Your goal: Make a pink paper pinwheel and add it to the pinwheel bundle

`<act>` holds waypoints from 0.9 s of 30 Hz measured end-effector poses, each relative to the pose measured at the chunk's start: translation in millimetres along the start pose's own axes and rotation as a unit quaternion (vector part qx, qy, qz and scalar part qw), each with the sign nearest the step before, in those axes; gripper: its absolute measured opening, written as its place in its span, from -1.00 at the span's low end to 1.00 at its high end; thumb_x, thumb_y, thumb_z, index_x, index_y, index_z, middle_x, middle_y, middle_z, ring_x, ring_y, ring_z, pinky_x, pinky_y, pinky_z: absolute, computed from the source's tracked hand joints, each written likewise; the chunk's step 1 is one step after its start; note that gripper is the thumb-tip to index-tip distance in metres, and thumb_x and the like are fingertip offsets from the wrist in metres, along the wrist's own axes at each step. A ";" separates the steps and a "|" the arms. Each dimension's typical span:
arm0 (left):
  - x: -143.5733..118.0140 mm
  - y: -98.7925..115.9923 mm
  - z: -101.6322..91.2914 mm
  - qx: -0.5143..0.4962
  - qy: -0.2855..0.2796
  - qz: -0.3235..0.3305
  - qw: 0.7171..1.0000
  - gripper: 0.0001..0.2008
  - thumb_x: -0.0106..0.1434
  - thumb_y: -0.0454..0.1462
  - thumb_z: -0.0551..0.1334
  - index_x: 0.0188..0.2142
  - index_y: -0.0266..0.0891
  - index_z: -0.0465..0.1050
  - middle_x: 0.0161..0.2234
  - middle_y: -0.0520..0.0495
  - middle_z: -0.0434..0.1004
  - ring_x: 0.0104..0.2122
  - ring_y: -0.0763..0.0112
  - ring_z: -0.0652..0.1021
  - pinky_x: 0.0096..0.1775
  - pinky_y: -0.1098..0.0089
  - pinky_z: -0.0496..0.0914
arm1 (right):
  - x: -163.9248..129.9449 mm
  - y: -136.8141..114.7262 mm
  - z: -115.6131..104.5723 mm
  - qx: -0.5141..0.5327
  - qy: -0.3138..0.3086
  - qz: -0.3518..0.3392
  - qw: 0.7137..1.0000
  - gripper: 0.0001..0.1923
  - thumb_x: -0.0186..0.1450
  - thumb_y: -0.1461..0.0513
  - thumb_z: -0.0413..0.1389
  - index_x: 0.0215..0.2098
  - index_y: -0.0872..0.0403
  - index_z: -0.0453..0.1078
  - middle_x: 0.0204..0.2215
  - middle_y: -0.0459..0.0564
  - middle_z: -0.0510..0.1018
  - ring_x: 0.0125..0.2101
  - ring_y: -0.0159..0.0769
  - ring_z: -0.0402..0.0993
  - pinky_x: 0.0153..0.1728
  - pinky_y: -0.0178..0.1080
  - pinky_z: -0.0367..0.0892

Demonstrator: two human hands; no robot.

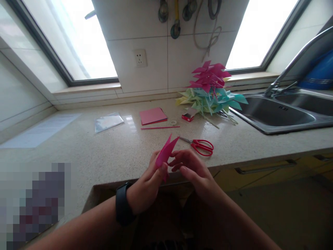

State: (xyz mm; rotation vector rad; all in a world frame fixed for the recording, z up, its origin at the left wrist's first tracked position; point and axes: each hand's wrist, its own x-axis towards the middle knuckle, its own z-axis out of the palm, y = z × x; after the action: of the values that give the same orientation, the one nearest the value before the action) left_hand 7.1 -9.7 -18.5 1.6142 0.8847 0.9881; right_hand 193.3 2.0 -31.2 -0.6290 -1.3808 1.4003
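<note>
Speckled pale counter beneath everything. Pinwheel heap beyond the red-handled scissors: several look made up. Printed sheet far left of scissors; lines too small to read. Left hand, left of and nearer than scissors, pinches pink paper between thumb and fingers; piece bent, apparently unfinished, no stick on it visible. Right hand, just nearer than scissors, half open, nothing seen in grasp; contact with paper unclear. Clear packet, paper stack, pink stick beyond-left of scissors, apparently unused. Small red box beyond scissors; label illegible.
</note>
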 end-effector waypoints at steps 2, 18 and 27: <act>0.0 -1.4 0.9 -0.002 0.004 0.006 1.000 -0.54 0.48 -0.03 -0.03 0.30 -0.01 0.21 0.16 -0.15 0.34 -0.01 0.24 0.45 0.03 0.25 0.41 | 2.7 -0.7 5.0 -0.019 0.036 0.013 0.999 -0.71 0.27 0.12 0.26 -0.08 -0.06 0.34 -0.23 -0.05 0.52 -0.25 -0.27 0.49 -0.22 -0.19 0.43; 10.0 -2.0 -0.6 -0.224 -0.001 -0.052 0.973 -0.53 0.37 -0.03 0.22 0.19 -0.11 0.35 0.07 -0.15 0.49 -0.02 0.24 0.51 0.04 0.27 0.37 | 12.4 0.2 3.1 -0.011 0.139 0.013 0.990 -0.82 0.17 0.12 0.36 -0.30 0.03 0.59 -0.42 -0.08 0.62 -0.37 -0.30 0.51 -0.23 -0.24 0.42; 15.3 3.9 1.2 -0.265 0.107 -0.068 0.956 -0.72 0.13 -0.33 0.46 -0.25 -0.22 0.39 -0.31 0.05 0.57 -0.33 0.51 0.55 -0.23 0.47 0.44 | 9.4 8.1 5.9 0.046 0.168 -0.029 0.984 -0.72 0.13 0.14 0.40 -0.22 0.01 0.54 -0.33 -0.05 0.65 -0.32 -0.28 0.58 -0.25 -0.26 0.49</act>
State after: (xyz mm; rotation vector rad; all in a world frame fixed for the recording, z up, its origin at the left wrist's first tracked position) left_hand 14.7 2.8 -12.2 0.9934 0.7763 1.1949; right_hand 182.5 9.6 -35.0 -0.7216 -1.0514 1.2385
